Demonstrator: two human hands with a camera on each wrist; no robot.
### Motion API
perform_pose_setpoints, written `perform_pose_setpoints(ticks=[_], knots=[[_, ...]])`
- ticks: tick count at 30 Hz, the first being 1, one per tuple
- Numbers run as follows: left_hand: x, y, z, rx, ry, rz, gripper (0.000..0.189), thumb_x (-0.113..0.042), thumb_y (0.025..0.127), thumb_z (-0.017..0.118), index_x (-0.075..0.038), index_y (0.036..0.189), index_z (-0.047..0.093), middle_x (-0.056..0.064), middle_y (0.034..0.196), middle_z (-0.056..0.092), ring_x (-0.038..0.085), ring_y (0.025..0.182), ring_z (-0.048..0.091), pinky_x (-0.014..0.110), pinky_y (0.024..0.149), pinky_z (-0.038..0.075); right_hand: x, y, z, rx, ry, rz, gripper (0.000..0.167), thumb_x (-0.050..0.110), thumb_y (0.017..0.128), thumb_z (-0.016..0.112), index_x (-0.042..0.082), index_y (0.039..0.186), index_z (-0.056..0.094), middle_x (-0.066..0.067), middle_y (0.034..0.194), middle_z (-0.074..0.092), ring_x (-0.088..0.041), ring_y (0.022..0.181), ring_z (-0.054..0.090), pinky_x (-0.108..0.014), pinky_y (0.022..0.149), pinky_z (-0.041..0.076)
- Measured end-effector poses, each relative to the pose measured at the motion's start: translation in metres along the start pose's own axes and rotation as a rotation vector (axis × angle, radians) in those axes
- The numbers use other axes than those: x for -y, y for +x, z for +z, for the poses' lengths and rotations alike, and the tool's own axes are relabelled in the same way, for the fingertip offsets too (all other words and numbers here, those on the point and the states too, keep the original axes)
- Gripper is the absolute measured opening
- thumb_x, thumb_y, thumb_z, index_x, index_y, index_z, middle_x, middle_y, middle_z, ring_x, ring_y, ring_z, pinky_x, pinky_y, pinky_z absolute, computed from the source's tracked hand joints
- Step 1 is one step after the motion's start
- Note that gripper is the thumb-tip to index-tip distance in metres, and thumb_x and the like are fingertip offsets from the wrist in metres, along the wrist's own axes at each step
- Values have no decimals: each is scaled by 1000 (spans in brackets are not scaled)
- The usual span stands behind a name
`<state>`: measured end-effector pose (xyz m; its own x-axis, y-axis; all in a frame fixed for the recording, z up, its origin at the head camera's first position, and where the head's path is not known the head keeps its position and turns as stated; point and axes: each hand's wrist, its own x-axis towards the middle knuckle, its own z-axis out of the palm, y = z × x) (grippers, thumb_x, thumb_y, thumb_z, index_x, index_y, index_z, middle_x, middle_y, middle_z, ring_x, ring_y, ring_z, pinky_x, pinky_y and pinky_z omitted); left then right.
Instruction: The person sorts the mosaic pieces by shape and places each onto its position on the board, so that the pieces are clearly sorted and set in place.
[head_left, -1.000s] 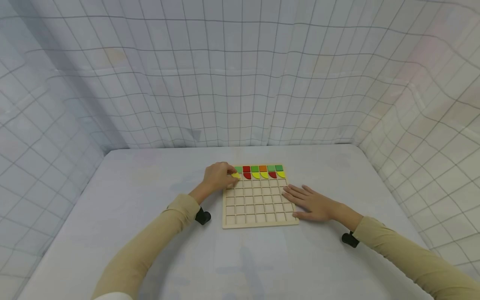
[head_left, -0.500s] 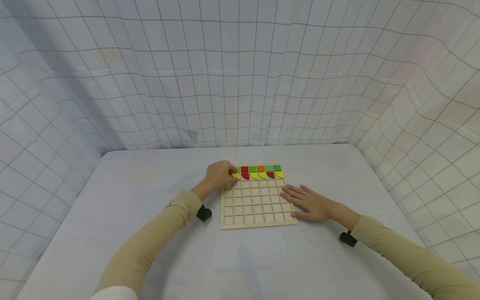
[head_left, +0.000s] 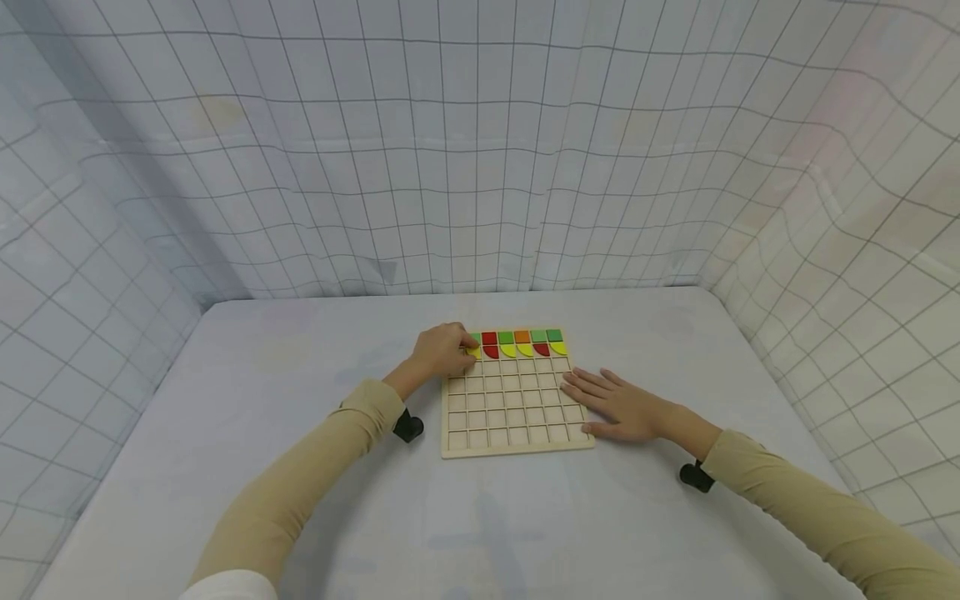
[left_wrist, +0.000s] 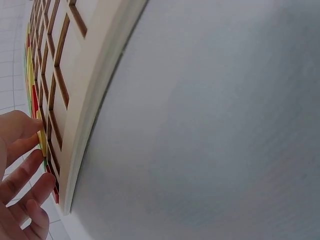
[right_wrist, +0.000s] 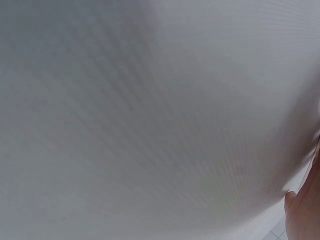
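Note:
A pale wooden grid board (head_left: 517, 452) lies on the table. My left hand (head_left: 442, 350) is over its far left corner and pinches a yellow quarter-circle tile (left_wrist: 42, 136) between thumb and fingertips, at the second row of cells. Square green, red and orange tiles (head_left: 522, 337) fill much of the far row. Beneath them runs a row of yellow and red quarter-circle tiles (head_left: 507, 352). The left hand hides the row ends. Flat with fingers spread, my right hand (head_left: 622, 410) rests at the board's right edge, fingertips overlapping the frame.
A white cloth covers the table (head_left: 315, 333). Grid-patterned white curtains (head_left: 480, 167) stand behind and on both sides. Black wrist-camera mounts (head_left: 408, 427) hang below each sleeve. The nearer rows of the board hold bare cells.
The view has shifted slightly, so the board appears a little further left. The left fingers have moved slightly at the yellow tile. The right hand keeps its place on the board.

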<state>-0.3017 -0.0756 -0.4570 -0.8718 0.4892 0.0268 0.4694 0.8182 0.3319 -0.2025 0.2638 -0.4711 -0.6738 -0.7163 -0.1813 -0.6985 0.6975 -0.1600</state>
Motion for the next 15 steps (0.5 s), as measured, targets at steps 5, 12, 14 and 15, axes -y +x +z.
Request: perform_pose_setpoints(ticks=[5, 12, 14, 15], knots=[[1, 1, 2, -1, 1, -6, 30, -21, 84, 66, -19, 113, 73, 4, 117, 67, 20, 99, 65, 36, 72, 54, 0, 0, 0, -5, 4, -7, 71, 50, 100, 39, 14, 155, 13, -5, 163, 8, -28, 150, 7, -58, 117, 11], [2, 0, 5, 2, -7, -17, 30, -21, 85, 67, -17, 114, 73, 4, 117, 66, 20, 99, 64, 35, 71, 53, 0, 2, 0, -4, 13, -18, 71, 49, 100, 40, 14, 155, 14, -5, 163, 9, -28, 150, 8, -59, 116, 11], [2, -1, 5, -11, -5, -13, 30, -21, 85, 67, -18, 114, 73, 4, 116, 66, 20, 96, 63, 35, 69, 53, 0, 3, 0, 4, 5, -14, 71, 50, 100, 40, 14, 155, 13, -5, 163, 9, -28, 150, 8, -59, 116, 11], [3, -1, 5, -24, 0, -9, 30, -21, 85, 67, -18, 115, 73, 4, 116, 66, 19, 95, 63, 34, 68, 53, -1, 3, -1, 8, 2, -11, 71, 50, 100, 39, 14, 155, 13, -5, 163, 9, -28, 150, 8, -59, 116, 11]])
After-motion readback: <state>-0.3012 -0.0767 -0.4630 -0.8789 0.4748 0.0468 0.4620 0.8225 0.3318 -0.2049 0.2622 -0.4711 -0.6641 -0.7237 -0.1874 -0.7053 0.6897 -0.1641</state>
